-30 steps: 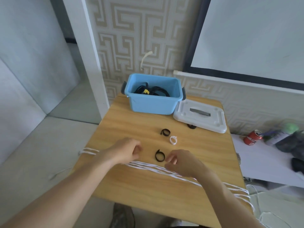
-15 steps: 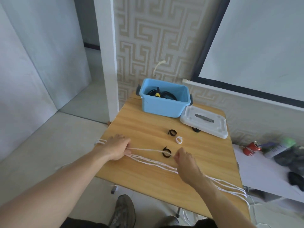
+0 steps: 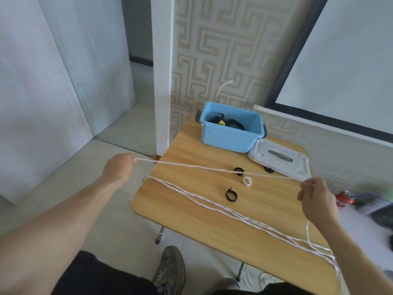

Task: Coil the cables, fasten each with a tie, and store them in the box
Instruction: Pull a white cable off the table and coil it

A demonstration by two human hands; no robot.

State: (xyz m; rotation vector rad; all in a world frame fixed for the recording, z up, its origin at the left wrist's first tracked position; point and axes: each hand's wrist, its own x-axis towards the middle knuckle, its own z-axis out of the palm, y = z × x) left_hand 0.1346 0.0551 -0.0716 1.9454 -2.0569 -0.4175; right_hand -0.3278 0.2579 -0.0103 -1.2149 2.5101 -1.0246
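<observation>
- Stretching a thin white cable (image 3: 212,169) taut above a wooden table (image 3: 191,218), one end pinched in each hand.
- Left hand (image 3: 119,169), out past the table's left edge: fingers curled tight round the cable end.
- Right hand (image 3: 314,196), over the right edge: thumb and fingertips nipping the strand, other fingers loosely bent.
- More strands (image 3: 234,211) of the same cord lying slack and diagonal across the smooth, round-cornered top, spilling off the near right corner.
- Three small looped ties between the strands and the box: black tie (image 3: 231,194), white tie (image 3: 247,180), second black tie (image 3: 238,171) under the taut line.
- Box (image 3: 229,139): pale blue plastic, rectangular, grey handles, at the far edge, dark coiled cables (image 3: 225,122) inside.
- Lid (image 3: 278,159): white, flat, just right of the box.
</observation>
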